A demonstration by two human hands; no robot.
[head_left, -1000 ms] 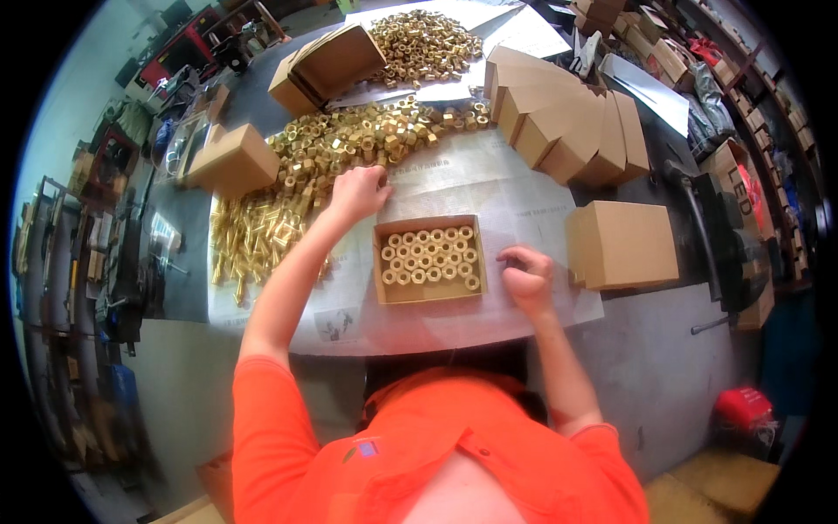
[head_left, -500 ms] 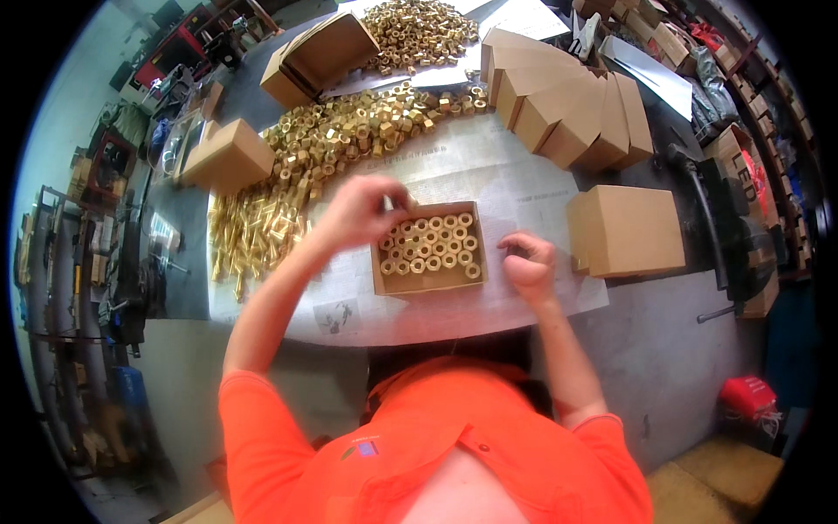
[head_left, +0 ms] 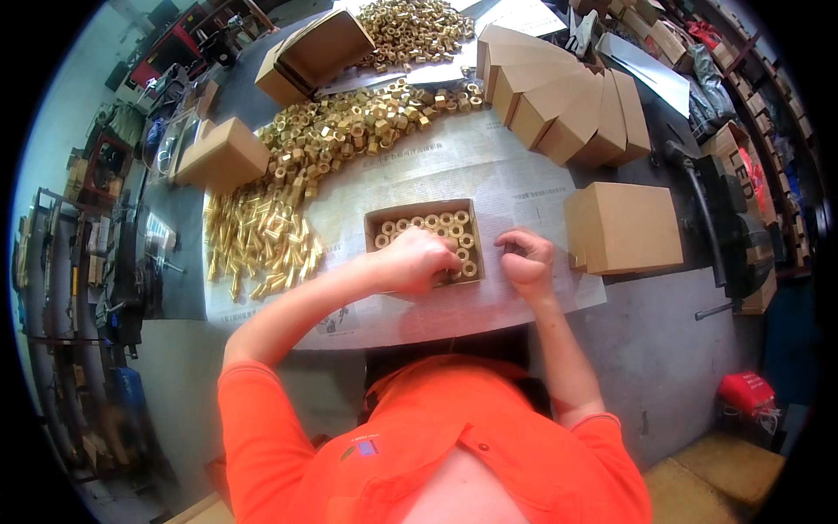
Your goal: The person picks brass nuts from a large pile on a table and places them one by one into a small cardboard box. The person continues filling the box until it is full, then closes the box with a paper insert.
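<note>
A small open cardboard box (head_left: 422, 209) stands in front of me, with brass hex nuts (head_left: 468, 240) set upright in rows inside. My left hand (head_left: 422, 261) reaches over the box's front part, its fingertips pinched on a brass nut among those near the right side. That hand and wrist hide much of the front left of the box. Just right of the box, my right hand (head_left: 527, 262) rests with curled fingers; what they hold, if anything, is hidden.
Loose brass nuts (head_left: 349, 122) lie heaped beyond the box, beside slim brass fittings (head_left: 257, 244) at left. A closed carton (head_left: 624, 229) stands at right, below a fanned row of folded cartons (head_left: 567, 113). Newspaper (head_left: 515, 166) covers the table.
My left hand has moved right and nearer to me, from the box's far left corner to over its front part. The right hand has stayed in place.
</note>
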